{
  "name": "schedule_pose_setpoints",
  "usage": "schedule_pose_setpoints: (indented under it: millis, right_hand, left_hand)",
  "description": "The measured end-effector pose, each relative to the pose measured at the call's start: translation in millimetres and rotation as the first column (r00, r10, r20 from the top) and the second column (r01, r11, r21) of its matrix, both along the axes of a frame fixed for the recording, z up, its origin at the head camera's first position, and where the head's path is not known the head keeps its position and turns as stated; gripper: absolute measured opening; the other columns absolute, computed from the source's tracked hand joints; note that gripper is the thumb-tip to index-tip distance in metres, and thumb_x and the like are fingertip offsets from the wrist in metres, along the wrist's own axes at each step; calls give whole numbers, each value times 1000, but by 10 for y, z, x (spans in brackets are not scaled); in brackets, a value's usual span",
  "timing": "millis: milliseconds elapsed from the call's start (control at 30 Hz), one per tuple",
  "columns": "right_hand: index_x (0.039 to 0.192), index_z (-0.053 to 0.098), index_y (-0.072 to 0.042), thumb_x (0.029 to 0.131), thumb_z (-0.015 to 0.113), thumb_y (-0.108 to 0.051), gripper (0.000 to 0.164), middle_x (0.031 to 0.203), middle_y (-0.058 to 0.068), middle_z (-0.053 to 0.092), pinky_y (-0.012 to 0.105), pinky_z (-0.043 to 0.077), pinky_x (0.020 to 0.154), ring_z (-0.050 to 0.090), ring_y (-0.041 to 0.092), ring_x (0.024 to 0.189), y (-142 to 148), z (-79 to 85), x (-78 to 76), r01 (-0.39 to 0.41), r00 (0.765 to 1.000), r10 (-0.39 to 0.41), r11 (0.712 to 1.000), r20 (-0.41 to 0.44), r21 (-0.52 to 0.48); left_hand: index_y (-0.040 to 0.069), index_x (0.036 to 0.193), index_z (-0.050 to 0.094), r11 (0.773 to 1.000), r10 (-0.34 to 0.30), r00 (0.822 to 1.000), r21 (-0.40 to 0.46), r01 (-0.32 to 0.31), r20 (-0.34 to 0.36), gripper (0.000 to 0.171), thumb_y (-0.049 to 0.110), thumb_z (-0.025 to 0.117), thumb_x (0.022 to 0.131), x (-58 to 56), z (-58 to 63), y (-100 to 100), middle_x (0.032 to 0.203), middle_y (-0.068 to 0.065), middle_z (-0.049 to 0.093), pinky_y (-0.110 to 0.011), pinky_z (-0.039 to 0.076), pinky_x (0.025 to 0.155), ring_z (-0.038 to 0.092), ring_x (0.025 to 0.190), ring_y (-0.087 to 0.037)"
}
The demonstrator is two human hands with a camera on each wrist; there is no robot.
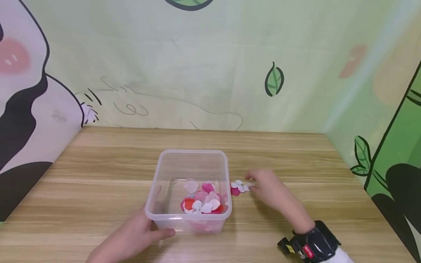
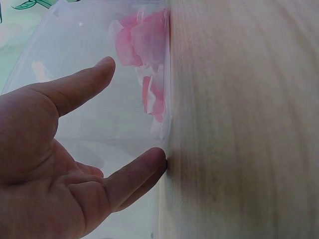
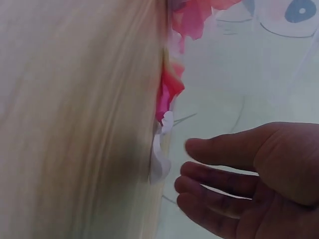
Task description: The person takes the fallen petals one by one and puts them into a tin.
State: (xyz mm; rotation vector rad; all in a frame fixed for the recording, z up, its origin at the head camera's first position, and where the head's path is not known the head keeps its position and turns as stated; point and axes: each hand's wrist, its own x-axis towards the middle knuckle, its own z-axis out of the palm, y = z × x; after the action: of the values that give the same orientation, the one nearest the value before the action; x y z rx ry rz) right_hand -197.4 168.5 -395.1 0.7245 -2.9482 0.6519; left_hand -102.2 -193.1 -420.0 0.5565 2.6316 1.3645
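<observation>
A clear plastic box stands on the table with pink, white and red flower petals heaped inside, mostly toward its right side. My left hand rests at the box's near left corner, thumb by the front wall; its fingers look fairly straight in the left wrist view. Right of the box lies a small group of loose petals, white and deep pink. Over their right end is my right hand. In the right wrist view, that hand has loosely bent fingers, apart from a white petal, holding nothing.
The wood-grain table runs back to a pale green printed backdrop, which also rises at the right. A panda picture covers the left side. A black strap with a small device is on the right wrist.
</observation>
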Motion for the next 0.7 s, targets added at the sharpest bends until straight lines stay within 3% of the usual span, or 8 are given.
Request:
schedule_pose_setpoints:
  millis: [267,700]
  right_hand:
    - [95,75,4,84,72,11,13,94,14,73,43,58,78,69,26,87,-3,-76,-14,-1,998,-1,999,59,42]
    - [82,72,-3,79,70,14,17,81,7,69,37,56,70,62,19,75,40,-63,-25,38,998,-39,999,46,34]
  left_hand:
    - [15,164,10,1000,8,1000,-1,-8,15,108,29,85,87,1,7,0,144,-11,54,-45,44,106,54,121,-23]
    - [19,161,17,1000,-2,999,9,1,34,101,29,85,87,0,18,7,141,-8,55,-42,46,104,55,118,-21]
